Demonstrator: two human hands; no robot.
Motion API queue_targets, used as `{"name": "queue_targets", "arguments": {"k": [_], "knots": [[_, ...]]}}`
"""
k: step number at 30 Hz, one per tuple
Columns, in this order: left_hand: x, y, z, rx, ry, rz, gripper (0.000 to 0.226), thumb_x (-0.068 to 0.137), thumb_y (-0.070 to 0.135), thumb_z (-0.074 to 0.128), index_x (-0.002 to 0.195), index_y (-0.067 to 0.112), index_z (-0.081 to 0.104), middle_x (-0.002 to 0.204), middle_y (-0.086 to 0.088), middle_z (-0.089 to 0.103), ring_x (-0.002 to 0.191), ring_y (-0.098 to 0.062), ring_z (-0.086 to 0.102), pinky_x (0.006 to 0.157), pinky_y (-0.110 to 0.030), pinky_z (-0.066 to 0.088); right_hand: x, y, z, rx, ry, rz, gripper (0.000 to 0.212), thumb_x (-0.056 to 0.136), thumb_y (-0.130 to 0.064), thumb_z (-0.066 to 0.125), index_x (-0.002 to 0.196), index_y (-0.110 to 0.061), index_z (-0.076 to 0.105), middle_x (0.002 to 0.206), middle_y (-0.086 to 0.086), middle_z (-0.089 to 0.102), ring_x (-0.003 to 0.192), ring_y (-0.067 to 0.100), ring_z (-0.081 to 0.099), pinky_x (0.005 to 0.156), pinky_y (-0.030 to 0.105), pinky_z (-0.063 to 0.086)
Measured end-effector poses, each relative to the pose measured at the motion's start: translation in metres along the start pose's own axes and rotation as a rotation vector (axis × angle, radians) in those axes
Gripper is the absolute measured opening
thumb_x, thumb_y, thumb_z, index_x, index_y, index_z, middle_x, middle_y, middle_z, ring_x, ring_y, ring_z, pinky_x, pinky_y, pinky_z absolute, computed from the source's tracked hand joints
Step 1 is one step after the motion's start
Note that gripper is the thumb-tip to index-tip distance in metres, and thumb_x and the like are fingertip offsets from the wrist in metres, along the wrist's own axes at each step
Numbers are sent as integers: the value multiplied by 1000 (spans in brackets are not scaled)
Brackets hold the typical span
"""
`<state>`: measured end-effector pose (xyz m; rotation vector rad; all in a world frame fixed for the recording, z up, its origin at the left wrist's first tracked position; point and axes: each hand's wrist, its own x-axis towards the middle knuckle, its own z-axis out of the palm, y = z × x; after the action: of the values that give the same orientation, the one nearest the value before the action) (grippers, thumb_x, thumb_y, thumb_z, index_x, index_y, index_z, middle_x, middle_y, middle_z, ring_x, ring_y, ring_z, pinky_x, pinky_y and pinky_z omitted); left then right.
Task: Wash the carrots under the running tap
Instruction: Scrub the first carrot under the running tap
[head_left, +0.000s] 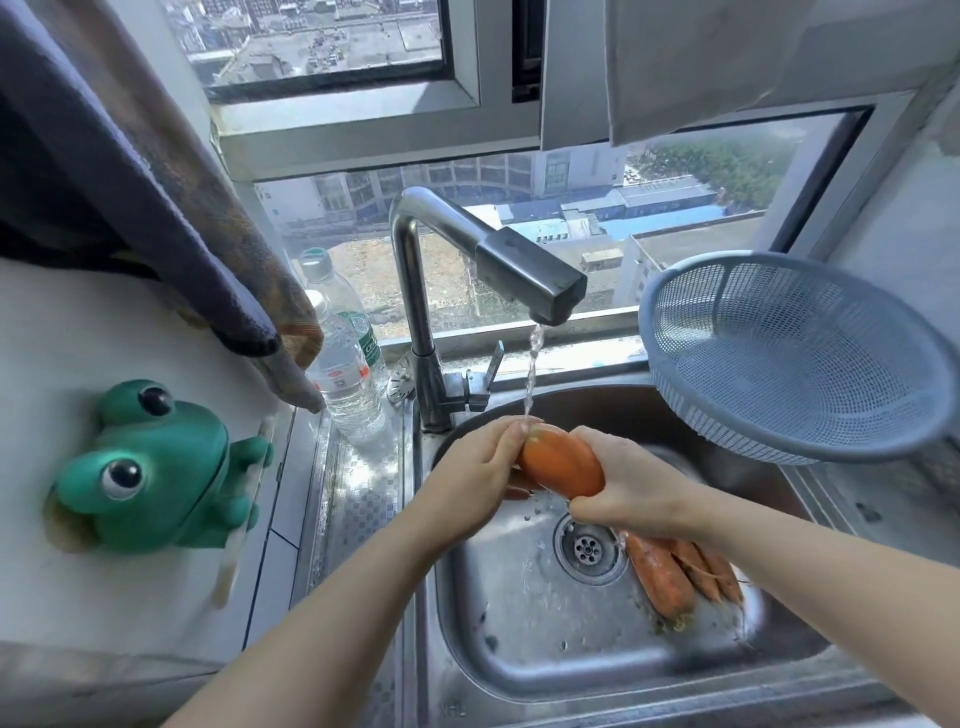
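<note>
A home kitchen — a stainless steel sink (519, 649) with a chrome tap (415, 291) below a high-rise window (519, 208), a blue plastic colander (789, 358) at its right edge.

A steel sink (519, 649) is set in a patterned steel tabletop (358, 519). Several carrots (670, 571) lie on the wet basin floor, just right of the drain (588, 545). The tap (426, 322) stands on the back rim. Two clear bottles (343, 379) stand on the tabletop left of the tap. A blue colander (800, 358) rests tilted at the sink's far right corner. A green frog (156, 467) sits against a white surface at left, wall or tabletop unclear.
</note>
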<state>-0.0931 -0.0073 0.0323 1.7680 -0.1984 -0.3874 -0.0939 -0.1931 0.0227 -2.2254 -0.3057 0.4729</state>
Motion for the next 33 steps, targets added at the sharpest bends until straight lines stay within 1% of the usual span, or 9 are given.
{"name": "queue_targets", "arguments": {"k": [4,7,12,14,17,20,24,29,33], "knots": [[-2,-4,-3,6,-30,21,26,104,29,32,118,34,53,105,-6,69,86,-19,72,73,-30,57,-1,-3,-7,60,-44,24,44,76,-9,69,111,-18,45,86,-3,56,63,4,53,59,20,47],[-4,-3,-5,-42,-24,-20,29,104,32,31,118,31,56,103,-2,71,89,-17,71,73,-30,57,-1,-3,-10,51,-71,17,45,75,-12,69,111,-20,43,90,3,57,67,8,55,63,28,51],[0,-2,-6,-44,71,4,16,96,26,53,100,30,68,100,0,72,83,-17,71,74,-35,59,-4,-2,-9,33,-84,13,48,75,-15,74,112,-22,44,95,4,59,71,12,59,67,30,53],[0,-2,-5,-61,111,19,16,96,23,55,96,29,70,94,2,73,81,-17,71,72,-31,59,-4,-1,-7,28,-47,-12,56,72,-25,82,112,-23,44,99,-2,59,80,12,62,73,29,55],[-1,-4,-2,-38,136,39,19,97,19,53,106,23,69,91,4,73,82,-16,72,71,-25,57,-3,1,-7,-31,19,-25,66,65,-38,87,110,-24,42,101,-5,58,89,12,61,79,28,53],[-1,-4,-3,-64,100,21,24,98,14,52,111,27,66,97,4,73,85,-15,72,74,-25,57,-2,3,-9,-9,15,-37,60,67,-38,86,108,-27,43,99,-5,61,86,11,63,77,27,54],[-2,-2,-8,-137,55,-31,25,97,15,52,117,23,64,99,-2,73,86,-16,72,73,-28,58,-1,2,-14,13,21,-39,51,69,-34,85,107,-25,51,93,-9,64,76,1,61,69,15,47],[-1,-1,-7,-91,133,19,13,91,16,63,92,26,71,88,4,73,81,-10,70,68,-23,57,-1,4,-13,28,0,-44,48,71,-34,84,110,-27,57,94,-8,65,82,4,64,73,19,50],[1,-3,-5,-118,182,35,19,90,10,63,84,27,71,72,9,72,69,-8,68,66,-20,55,-2,3,-15,110,-36,-37,39,75,-28,81,109,-24,62,90,-4,69,77,9,67,70,18,50]]}}
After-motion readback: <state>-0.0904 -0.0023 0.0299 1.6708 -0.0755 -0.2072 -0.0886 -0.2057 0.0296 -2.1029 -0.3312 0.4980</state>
